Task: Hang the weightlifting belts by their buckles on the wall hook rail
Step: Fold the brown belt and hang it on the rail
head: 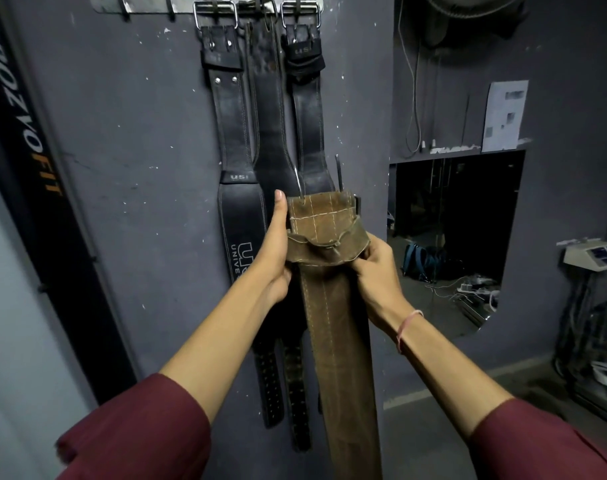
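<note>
I hold a brown suede weightlifting belt upright in front of the wall. My left hand grips its left edge near the top, thumb pointing up. My right hand grips the right edge at the folded keeper loop. The belt's metal buckle prongs stick up above its top end. Three black belts hang by their buckles from the metal hook rail high on the dark grey wall. The brown belt's lower part hangs down out of the frame.
Bare hooks show on the rail's left part. A wall opening or mirror at the right shows bags and cables on a floor. A paper sheet and a small device are at the right. A branded post stands left.
</note>
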A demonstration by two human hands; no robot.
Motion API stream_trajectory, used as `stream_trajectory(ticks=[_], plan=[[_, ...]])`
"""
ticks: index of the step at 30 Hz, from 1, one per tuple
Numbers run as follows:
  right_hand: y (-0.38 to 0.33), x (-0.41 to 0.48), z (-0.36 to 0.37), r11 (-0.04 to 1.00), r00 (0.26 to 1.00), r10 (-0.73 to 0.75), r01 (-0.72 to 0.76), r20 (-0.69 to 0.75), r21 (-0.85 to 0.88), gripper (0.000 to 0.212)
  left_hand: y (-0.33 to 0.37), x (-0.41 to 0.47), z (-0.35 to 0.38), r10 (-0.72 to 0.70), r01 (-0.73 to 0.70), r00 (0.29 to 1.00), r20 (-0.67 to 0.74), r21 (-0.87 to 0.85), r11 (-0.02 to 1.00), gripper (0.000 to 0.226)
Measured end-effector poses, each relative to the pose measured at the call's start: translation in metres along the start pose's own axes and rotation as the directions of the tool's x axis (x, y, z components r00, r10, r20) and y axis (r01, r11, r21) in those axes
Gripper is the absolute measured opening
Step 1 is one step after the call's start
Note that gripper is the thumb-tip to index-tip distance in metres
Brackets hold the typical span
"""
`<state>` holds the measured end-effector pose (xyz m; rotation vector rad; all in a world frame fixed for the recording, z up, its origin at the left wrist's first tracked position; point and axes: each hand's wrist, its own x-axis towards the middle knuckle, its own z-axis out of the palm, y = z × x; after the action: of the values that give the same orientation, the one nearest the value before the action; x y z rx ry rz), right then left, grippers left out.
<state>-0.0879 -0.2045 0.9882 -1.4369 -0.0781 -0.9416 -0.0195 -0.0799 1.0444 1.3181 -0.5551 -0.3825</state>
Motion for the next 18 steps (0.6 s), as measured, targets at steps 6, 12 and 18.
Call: stream_trajectory(ticks=[6,12,18], plan=[[0.015,-0.005,0.008,0.998,1.0,0.023,-0.023,0.006,0.05,0.03,0.006,0.012,-0.015,0.052,-0.061,0.989,-0.137,-0.059,0.996,0.038],[0.016,-0.003,0.022,0.998,0.99,0.04,-0.047,0.138,0.051,0.049,-0.013,0.015,-0.021,0.413,-0.372,0.854,-0.317,0.182,0.91,0.028],[0.005,0.016,0.048,0.982,0.989,0.101,-0.117,0.107,0.147,0.065,-0.005,0.023,-0.049,0.535,-0.44,0.754,-0.382,0.311,0.842,0.026]])
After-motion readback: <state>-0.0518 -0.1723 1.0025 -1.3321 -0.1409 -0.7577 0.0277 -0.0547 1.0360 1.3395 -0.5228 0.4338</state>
